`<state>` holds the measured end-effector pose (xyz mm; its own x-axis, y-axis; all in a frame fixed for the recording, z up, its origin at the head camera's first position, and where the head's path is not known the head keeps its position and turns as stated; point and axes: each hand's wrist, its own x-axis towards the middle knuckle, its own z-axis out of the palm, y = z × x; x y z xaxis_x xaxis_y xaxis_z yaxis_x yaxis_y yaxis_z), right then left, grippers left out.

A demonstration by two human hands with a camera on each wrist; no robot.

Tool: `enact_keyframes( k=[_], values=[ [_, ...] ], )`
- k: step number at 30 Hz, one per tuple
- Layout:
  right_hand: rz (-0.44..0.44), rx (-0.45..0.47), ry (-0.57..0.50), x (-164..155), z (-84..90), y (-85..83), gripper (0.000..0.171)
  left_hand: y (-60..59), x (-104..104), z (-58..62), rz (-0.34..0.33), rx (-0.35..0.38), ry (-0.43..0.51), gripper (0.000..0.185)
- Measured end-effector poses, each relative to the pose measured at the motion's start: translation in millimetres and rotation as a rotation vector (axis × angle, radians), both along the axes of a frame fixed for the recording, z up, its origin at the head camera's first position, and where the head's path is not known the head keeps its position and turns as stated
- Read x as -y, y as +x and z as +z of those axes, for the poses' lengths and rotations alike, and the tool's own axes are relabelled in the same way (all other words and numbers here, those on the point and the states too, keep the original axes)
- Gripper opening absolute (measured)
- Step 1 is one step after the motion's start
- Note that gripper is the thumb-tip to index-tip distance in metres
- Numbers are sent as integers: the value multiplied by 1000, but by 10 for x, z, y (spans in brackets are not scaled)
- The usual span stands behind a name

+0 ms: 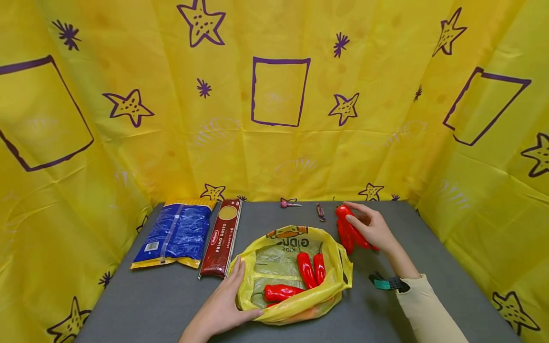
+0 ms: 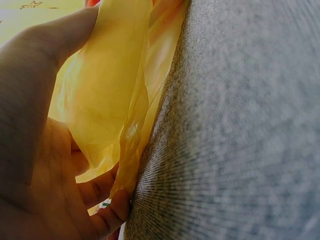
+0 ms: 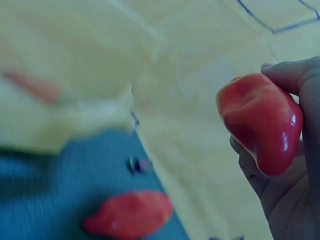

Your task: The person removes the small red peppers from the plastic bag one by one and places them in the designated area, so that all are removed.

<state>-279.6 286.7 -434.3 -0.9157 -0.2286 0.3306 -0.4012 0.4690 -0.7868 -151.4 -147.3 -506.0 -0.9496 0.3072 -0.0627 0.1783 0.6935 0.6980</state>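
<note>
A yellow plastic bag (image 1: 296,314) stands with its mouth spread, and several red peppers (image 1: 306,270) lie inside it. My left hand (image 1: 223,302) holds the bag's left side, its thumb toward the front and its fingers around the outer wall. To the right of the bag, my right hand (image 1: 379,232) grips a red pepper (image 3: 262,122) between thumb and fingers. Below that hand more red peppers lie on the table, and one loose pepper (image 3: 132,214) shows in the right wrist view. The fingers partly hide this group in the head view.
A blue and yellow packet (image 1: 177,231) and a dark red spaghetti pack (image 1: 220,238) lie left of the bag. Toward the back edge of the grey table (image 1: 266,214) are a lollipop (image 1: 285,204) and a small wrapped candy (image 1: 320,212). Yellow curtains surround the table.
</note>
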Motion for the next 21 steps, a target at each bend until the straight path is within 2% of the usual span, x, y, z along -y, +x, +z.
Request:
enact_keyframes(
  k=[7, 12, 17, 21],
  values=[
    [-58, -10, -34, -286, -109, -10, 47, -12, -5, -17, 10, 26, -16, 134],
    [-102, 46, -90, -434, -160, 2, 48, -6, -2, -29, 6, 19, -12, 134],
    [-183, 111, -91, -555, -193, -1, 51, -10, -2, -29, 1, 7, -12, 135],
    [-231, 119, -93, -613, -243, -26, 50, -13, -1, -23, -2, -3, -18, 135]
  ],
)
